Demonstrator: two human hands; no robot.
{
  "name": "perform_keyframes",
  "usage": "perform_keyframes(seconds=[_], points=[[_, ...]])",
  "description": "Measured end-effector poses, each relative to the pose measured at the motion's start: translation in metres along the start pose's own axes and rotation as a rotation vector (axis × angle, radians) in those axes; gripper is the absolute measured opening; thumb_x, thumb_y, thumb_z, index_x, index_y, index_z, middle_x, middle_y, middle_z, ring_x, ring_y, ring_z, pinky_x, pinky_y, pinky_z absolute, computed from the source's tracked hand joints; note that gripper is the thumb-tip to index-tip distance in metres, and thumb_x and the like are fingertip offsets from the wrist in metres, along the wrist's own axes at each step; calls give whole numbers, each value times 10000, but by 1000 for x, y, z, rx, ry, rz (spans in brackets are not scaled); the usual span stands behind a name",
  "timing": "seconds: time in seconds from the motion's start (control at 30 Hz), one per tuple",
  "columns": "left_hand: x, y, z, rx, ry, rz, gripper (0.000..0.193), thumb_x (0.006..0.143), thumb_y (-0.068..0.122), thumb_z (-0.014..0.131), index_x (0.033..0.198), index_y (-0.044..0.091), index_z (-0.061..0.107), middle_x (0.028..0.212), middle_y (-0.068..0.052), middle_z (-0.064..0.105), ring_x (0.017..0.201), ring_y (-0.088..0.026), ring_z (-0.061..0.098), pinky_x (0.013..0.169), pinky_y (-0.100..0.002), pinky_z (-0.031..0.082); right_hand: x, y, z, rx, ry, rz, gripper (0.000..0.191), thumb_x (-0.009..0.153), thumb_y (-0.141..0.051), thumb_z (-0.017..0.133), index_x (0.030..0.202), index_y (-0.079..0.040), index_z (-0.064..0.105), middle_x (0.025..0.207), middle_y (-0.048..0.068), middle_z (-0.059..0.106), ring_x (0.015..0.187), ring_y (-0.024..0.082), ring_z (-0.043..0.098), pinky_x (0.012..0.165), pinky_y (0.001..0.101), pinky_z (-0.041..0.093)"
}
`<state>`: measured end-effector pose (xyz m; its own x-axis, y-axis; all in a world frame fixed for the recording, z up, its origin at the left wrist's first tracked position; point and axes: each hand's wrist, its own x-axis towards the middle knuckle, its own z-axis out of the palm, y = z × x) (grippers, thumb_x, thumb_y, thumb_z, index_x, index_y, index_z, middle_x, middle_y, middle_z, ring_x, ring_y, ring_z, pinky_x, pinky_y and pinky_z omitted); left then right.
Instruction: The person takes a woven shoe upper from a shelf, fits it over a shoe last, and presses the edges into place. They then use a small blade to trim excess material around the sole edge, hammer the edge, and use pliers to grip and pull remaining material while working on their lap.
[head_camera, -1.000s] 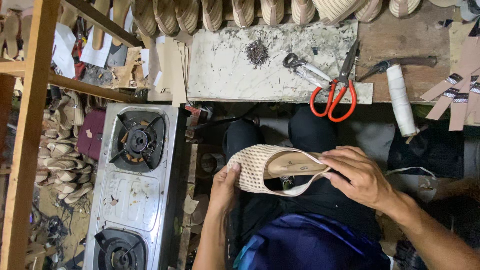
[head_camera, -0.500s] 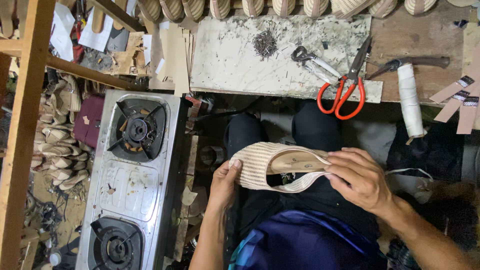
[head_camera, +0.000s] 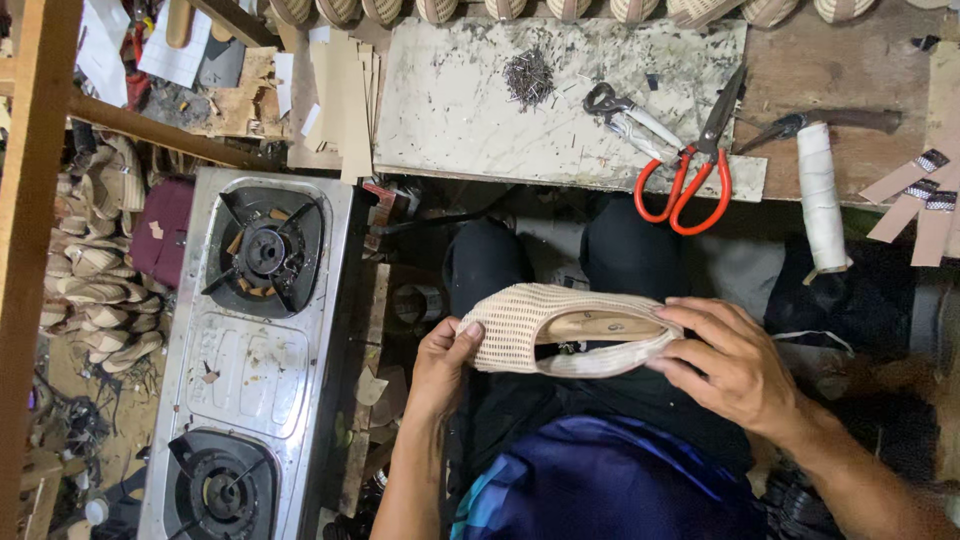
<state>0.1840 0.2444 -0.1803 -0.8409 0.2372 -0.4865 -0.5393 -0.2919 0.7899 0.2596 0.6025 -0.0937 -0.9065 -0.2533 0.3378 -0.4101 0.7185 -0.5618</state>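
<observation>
A cream ribbed shoe upper (head_camera: 530, 328) stretched over a wooden last (head_camera: 605, 326) lies across my lap, toe to the left. My left hand (head_camera: 440, 362) pinches its toe end with the thumb on the fabric. My right hand (head_camera: 725, 362) wraps the heel end, fingers curled over the top and side. Both hands hold the same shoe above my dark trousers and blue shirt.
A two-burner steel gas stove (head_camera: 255, 350) stands to my left. The workbench (head_camera: 560, 95) ahead carries red-handled scissors (head_camera: 690, 175), pliers (head_camera: 630, 115), a small pile of nails (head_camera: 528, 75), a knife (head_camera: 830, 122) and a white roll (head_camera: 822, 195). Shoe soles (head_camera: 95, 270) lie piled at far left.
The shoe has sat in both hands throughout; my right hand's fingers have shifted slightly along the heel side, and the view has drifted a little.
</observation>
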Motion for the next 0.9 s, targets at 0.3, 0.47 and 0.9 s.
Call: perform_keyframes(seconds=[0.3, 0.47, 0.9], points=[[9, 1, -6, 40, 29, 0, 155, 937, 157, 734, 863, 50, 650, 815, -5, 684, 734, -67, 566, 703, -255, 461, 6, 5, 3, -6, 28, 14, 378, 692, -164, 842, 1011, 1, 725, 1174, 142, 718, 1121, 319, 683, 970, 475, 521], [11, -4, -8, 41, 57, -37, 144, 933, 157, 729, 866, 50, 660, 807, 3, 678, 700, -54, 537, 666, -244, 434, 6, 8, 11, -22, 60, 33, 369, 677, -190, 858, 974, -22, 720, 1145, 152, 725, 1086, 331, 690, 929, 448, 534], [25, 8, -8, 211, 170, 11, 177, 921, 163, 755, 819, 37, 685, 749, -3, 688, 660, -60, 566, 624, -248, 456, 12, 15, 23, 55, 53, 110, 412, 742, -121, 832, 1110, 13, 708, 1127, 170, 744, 1052, 303, 730, 972, 445, 548]])
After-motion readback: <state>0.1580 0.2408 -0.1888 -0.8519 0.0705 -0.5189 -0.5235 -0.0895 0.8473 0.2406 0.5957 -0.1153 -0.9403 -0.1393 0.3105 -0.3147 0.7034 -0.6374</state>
